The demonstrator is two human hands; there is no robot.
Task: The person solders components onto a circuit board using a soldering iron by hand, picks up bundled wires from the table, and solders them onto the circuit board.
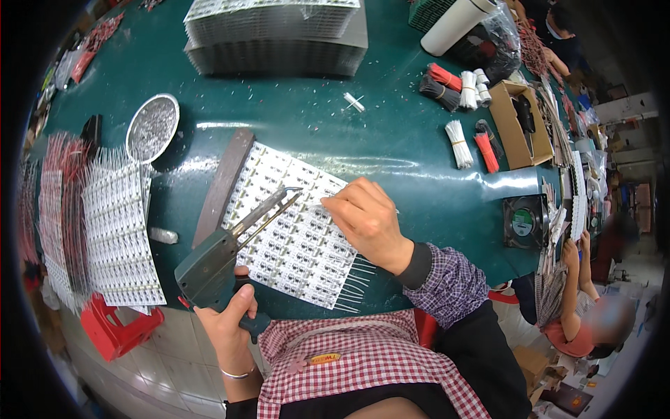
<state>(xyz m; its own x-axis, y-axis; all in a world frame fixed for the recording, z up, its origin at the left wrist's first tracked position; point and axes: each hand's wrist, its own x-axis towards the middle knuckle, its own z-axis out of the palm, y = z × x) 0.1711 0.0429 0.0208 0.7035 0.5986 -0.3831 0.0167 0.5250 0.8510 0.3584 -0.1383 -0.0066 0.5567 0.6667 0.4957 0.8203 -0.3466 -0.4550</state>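
My left hand [234, 320] is wrapped round the handle of a dark green soldering gun [213, 260]. The gun's bent tip and the thin feed tube beside it reach over a white panel of small circuit boards [276, 255]. This panel lies on the table in front of me, its upper left edge along a dark flat bar [222, 188]. My right hand [370, 220] is closed in a pinch above the panel's right edge, close to the iron's tip. What its fingertips hold is too small to make out. Short white wires [354, 283] stick out from the panel's lower right edge.
Wired board panels [118, 234] stand at the left, near a bowl [176, 120] of silvery bits. Stacked panels [276, 52] fill the far side. Wire bundles [458, 143], a cardboard box [504, 129] and a black fan [525, 221] sit right. A co-worker [569, 328] is beyond.
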